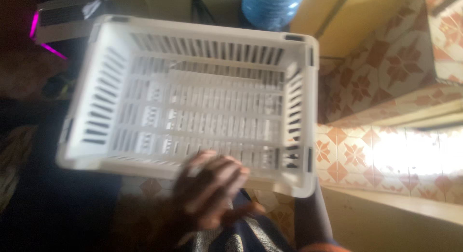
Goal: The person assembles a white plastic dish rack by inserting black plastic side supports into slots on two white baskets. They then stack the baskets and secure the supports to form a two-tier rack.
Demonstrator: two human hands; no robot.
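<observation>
The left hand, fingers loosely spread, presses the near rim of the crate. The right arm props the crate's near corner, its grip hidden. The crate is white, slatted plastic, held above tiled floor.

White slotted plastic crate, empty, tilted, open side toward camera.

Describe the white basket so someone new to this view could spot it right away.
Above the orange patterned floor tiles, filling the middle of the view, is a white rectangular plastic basket with slotted walls and base. A hand is at its near rim. Unlike the blue translucent water bottle behind it, it is open, pale and empty.
</observation>
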